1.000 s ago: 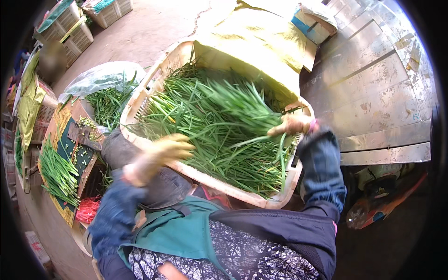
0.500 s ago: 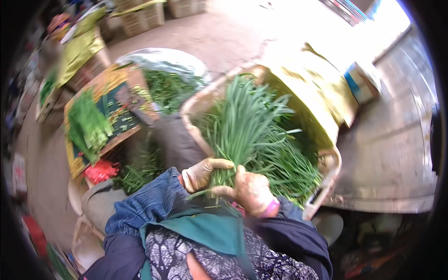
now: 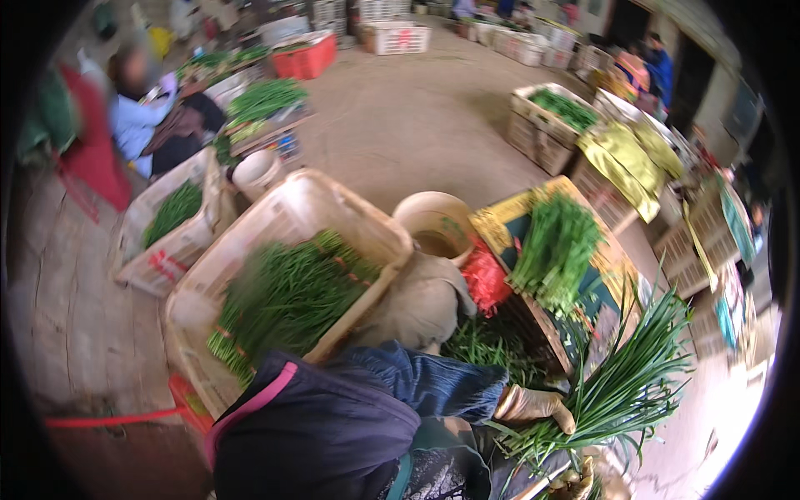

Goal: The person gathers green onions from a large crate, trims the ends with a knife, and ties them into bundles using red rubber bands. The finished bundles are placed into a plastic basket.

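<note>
A loose bunch of long green chives (image 3: 629,383) fans out toward the right, low in the view. My left hand (image 3: 533,407), in a pale glove, is closed round its stem end, thumb lying along the stems. Cut off by the lower edge, my right hand (image 3: 581,481) shows only curled fingers against the lower stems. Beyond the bunch, a tied-looking stack of chives (image 3: 558,250) lies on a board (image 3: 498,218) with a yellow and dark green top. A dark flat blade (image 3: 602,333) rests at the board's near end.
Left of me stands a large pale crate (image 3: 187,304) holding chive bundles (image 3: 287,292). A pale bucket (image 3: 433,218) and a red bundle of ties (image 3: 483,277) sit beside the board. More crates (image 3: 542,133) line the floor. A seated person (image 3: 146,125) is at the far left.
The view has swung left, bringing the large crate and the far floor into sight. The chives and both hands now appear at the lower right. My left hand still grips the bunch.
</note>
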`<move>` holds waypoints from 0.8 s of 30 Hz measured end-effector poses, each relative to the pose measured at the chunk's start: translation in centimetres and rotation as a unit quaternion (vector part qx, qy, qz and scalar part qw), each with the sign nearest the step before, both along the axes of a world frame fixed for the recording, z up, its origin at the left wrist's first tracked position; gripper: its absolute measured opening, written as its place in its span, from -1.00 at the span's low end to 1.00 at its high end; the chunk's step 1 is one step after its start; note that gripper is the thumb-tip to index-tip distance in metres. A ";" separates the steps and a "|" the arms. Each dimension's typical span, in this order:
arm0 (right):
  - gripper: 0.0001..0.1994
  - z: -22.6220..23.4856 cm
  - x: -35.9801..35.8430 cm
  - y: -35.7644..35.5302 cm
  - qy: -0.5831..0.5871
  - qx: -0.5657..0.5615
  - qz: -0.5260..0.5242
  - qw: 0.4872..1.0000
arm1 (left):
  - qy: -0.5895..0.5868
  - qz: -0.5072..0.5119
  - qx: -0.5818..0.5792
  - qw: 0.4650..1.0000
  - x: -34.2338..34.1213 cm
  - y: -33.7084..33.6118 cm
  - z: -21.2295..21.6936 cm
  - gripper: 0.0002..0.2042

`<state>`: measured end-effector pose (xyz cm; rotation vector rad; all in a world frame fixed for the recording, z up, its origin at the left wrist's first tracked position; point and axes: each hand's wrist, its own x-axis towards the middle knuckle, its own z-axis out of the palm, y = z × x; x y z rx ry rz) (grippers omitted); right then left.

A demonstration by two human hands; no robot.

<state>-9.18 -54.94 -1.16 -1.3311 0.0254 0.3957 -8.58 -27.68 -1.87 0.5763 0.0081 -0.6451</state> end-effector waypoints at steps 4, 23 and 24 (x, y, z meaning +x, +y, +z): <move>-0.47 -4.9 4.0 9.1 -0.145 -0.179 0.123 0.965 | 0.036 0.024 -0.014 0.999 -0.7 3.3 -1.8 -0.83; -0.47 -5.8 10.1 15.9 0.073 0.229 0.313 0.919 | -0.059 0.054 0.106 0.991 -3.5 10.9 -5.1 -0.61; -0.46 -5.8 10.1 16.4 0.098 0.276 0.323 0.900 | -0.063 0.038 0.110 0.991 -3.3 10.5 -5.4 -0.61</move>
